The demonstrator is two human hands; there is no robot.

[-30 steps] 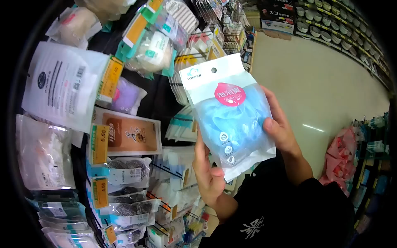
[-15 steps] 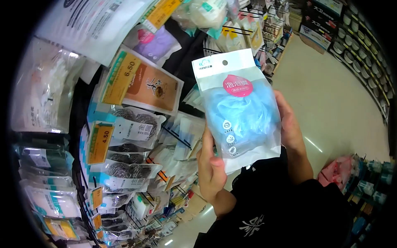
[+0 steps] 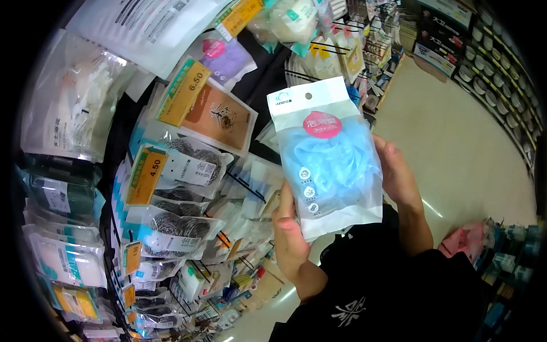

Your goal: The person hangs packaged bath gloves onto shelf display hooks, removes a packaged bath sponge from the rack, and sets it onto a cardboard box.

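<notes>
A packaged blue bath puff is held up in front of me, its pink oval label facing the camera. The bag is clear over the puff, with a white strip and hang hole at the top. My left hand grips the lower left edge, thumb in front and most fingers hidden behind the bag. At the right edge, my right hand is closed on the pack, its fingers partly behind it.
Hooks on the left hold bagged steel wool scourers, a brown packet and a purple puff. Orange price tags jut out. Across the aisle floor, shelves of bowls stand at right; a pink bag is lower right.
The bath puff pack has turned slightly and its top sits a little lower in view. Both hands keep their hold. The shelf goods have shifted slightly right in view.
</notes>
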